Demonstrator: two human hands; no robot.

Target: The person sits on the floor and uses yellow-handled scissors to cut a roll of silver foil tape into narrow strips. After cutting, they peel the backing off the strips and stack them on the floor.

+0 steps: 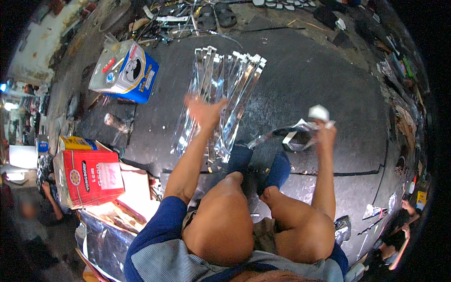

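Observation:
A fanned row of shiny silver strips point(228, 108) with pale ends lies on the dark mat. Over its left side is my left hand point(204, 112), a little blurred, its fingers spread and nothing seen in it. Further right, my right hand point(325, 134) is closed on a silver strip point(297, 140) that loops and trails left toward my feet. White material point(319, 113) shows at the top of that hand. Whether it holds one strip or more, I cannot tell. My knees are bent between my forearms.
A blue and white can point(141, 77) with small items on top stands at the far left. Nearer are a clear jar point(114, 122) and a red box point(89, 178). Scraps and sandals point(216, 16) lie at the back. Other people are at both edges.

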